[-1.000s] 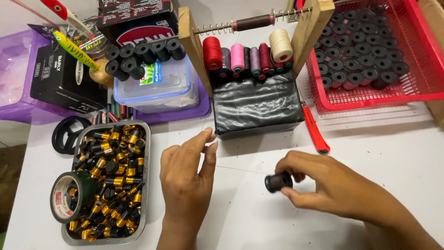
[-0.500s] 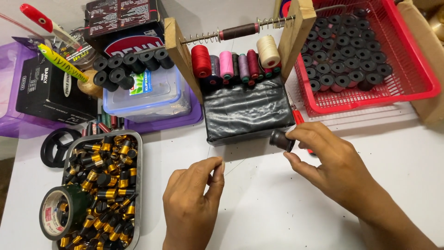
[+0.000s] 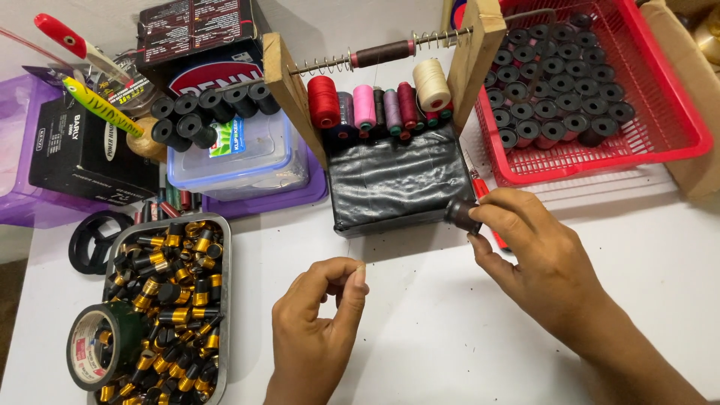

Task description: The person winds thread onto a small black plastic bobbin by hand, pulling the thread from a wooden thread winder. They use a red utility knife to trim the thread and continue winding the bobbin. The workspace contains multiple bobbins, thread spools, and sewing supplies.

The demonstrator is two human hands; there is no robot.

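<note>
My right hand (image 3: 534, 253) holds a small black spool (image 3: 463, 214) by its fingertips, just in front of the black block (image 3: 394, 182) of the wooden thread rack (image 3: 471, 52). My left hand (image 3: 319, 324) hovers over the white table (image 3: 435, 322) with thumb and forefinger pinched together; a fine thread may be between them, too thin to tell. Several coloured thread spools (image 3: 375, 105) sit in the rack.
A red basket (image 3: 679, 112) of black spools stands at the back right. A metal tray (image 3: 223, 300) of black-and-gold parts with a roll of dark tape (image 3: 101, 345) lies at the left. A clear box (image 3: 240, 157), black boxes and a purple bin are behind it.
My right hand has carried the black spool up from the table toward the rack's black block. My left hand has closed from spread fingers into a pinch.
</note>
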